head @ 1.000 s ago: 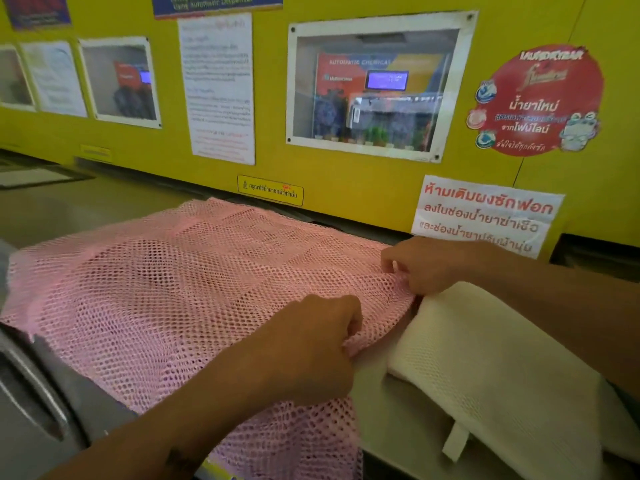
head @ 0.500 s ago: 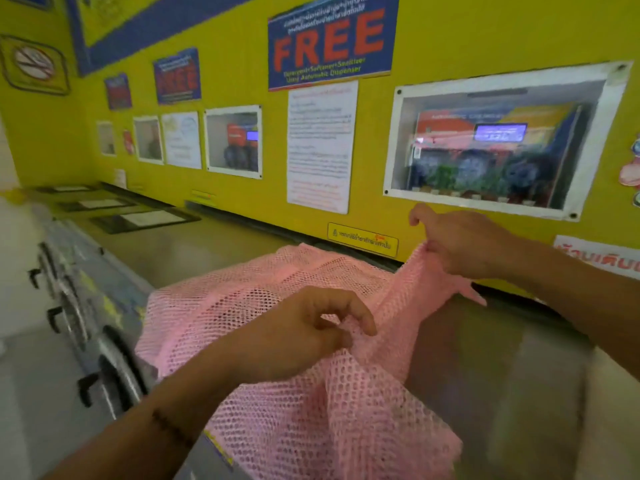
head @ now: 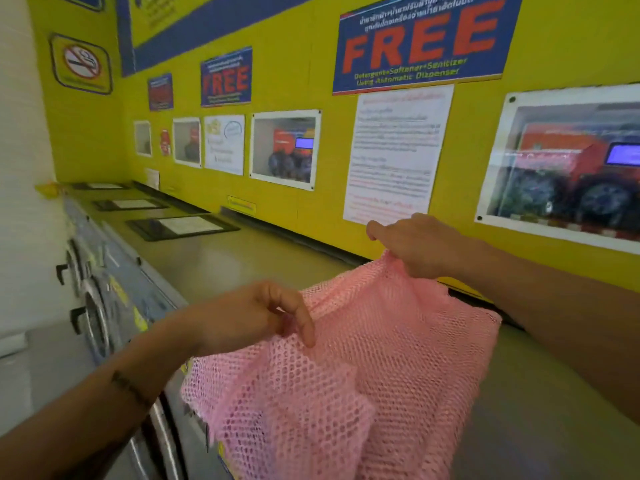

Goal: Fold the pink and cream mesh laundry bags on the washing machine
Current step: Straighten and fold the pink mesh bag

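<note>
The pink mesh laundry bag [head: 363,382] hangs in the air above the washing machine top [head: 242,258], bunched and drooping over the front edge. My left hand [head: 249,317] pinches its near upper edge. My right hand [head: 422,247] pinches the far upper corner, raised close to the yellow wall. Both hands lift the bag by that top edge. The cream mesh bag is out of view.
A yellow wall [head: 311,188] with posters, paper notices and glazed dispenser windows runs along the back. A row of front-loading washers [head: 100,306] stretches to the left, with framed sheets [head: 180,225] lying on their tops. Bare steel top shows at the right [head: 540,427].
The pink bag lay spread flat a second ago; both hands have lifted it by one edge and gathered it. My view has swung left, and the cream bag has left the frame.
</note>
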